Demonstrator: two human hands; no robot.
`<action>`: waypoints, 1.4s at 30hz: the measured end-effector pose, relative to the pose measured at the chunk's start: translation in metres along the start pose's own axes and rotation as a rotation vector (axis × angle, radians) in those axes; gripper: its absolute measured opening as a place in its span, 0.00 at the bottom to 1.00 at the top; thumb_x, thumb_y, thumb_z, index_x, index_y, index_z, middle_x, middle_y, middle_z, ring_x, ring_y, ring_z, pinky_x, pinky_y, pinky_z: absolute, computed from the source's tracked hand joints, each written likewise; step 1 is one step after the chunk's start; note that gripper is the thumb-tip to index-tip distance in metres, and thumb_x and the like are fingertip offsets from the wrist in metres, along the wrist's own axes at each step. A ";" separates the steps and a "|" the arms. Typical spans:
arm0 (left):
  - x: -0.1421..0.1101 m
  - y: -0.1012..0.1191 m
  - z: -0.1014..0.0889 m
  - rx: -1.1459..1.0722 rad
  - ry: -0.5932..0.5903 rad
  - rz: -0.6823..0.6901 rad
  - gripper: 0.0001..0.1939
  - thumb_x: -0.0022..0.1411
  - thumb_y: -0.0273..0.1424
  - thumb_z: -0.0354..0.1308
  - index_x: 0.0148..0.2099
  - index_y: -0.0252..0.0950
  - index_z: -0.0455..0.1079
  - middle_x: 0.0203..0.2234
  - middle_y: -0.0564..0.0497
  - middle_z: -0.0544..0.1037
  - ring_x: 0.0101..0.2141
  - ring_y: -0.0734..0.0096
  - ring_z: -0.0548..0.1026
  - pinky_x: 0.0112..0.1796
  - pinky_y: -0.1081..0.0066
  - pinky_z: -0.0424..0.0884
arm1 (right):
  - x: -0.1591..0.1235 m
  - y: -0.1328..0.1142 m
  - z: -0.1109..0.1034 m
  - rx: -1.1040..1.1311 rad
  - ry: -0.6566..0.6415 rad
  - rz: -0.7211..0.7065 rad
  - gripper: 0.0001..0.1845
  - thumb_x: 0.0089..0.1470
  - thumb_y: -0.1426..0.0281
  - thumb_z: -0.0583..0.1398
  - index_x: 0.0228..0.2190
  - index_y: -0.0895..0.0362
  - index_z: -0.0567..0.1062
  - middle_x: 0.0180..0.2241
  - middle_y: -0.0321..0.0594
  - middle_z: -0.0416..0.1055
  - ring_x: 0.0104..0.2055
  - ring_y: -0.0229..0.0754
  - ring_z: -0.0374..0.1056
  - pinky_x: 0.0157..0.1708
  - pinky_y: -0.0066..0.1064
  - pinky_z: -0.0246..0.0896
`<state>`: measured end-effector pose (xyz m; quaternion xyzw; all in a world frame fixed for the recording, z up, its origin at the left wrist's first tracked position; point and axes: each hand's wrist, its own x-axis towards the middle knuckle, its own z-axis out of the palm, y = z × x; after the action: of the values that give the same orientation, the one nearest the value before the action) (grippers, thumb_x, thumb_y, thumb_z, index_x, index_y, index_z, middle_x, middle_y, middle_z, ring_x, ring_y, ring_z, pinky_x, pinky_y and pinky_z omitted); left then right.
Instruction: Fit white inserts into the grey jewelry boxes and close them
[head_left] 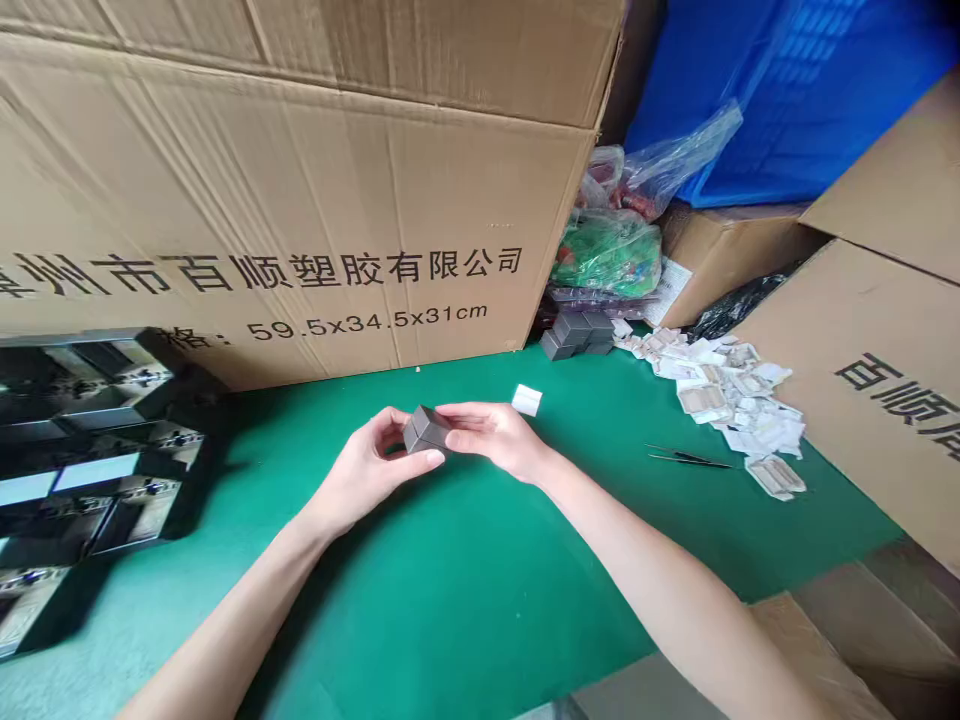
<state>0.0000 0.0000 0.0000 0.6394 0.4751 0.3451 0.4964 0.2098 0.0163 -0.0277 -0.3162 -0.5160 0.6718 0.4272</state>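
Note:
Both hands meet above the middle of the green table, gripping one small dark grey box. My left hand curls round its left side, thumb underneath. My right hand pinches its right end with closed fingers. A small white block lies on the table just beyond my right hand.
A large printed cardboard carton stands behind. Black trays of small boxes sit at left. More grey boxes, a heap of white packets and tweezers lie at right, with cartons and plastic bags beyond.

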 end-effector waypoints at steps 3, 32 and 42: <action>-0.001 -0.004 0.001 -0.008 0.031 0.033 0.21 0.52 0.42 0.70 0.41 0.38 0.67 0.36 0.53 0.77 0.39 0.67 0.75 0.44 0.66 0.74 | 0.000 -0.002 -0.001 -0.014 -0.017 -0.002 0.29 0.45 0.62 0.73 0.50 0.53 0.77 0.54 0.41 0.75 0.59 0.51 0.68 0.61 0.47 0.62; -0.002 -0.021 0.006 0.426 0.130 0.316 0.17 0.69 0.44 0.51 0.55 0.44 0.69 0.53 0.48 0.71 0.46 0.63 0.77 0.39 0.69 0.79 | -0.015 -0.043 -0.110 -0.989 1.289 -0.424 0.24 0.51 0.64 0.59 0.50 0.56 0.69 0.49 0.48 0.70 0.44 0.48 0.67 0.45 0.40 0.63; 0.000 -0.019 0.004 0.455 0.124 0.351 0.16 0.69 0.43 0.50 0.49 0.42 0.73 0.51 0.47 0.73 0.40 0.66 0.78 0.28 0.75 0.76 | -0.027 -0.028 -0.151 -1.018 1.192 -0.145 0.22 0.47 0.58 0.62 0.43 0.54 0.69 0.44 0.48 0.72 0.44 0.54 0.69 0.46 0.47 0.64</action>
<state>-0.0011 -0.0005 -0.0190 0.7842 0.4519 0.3489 0.2430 0.3594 0.0593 -0.0412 -0.7454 -0.4636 0.0402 0.4773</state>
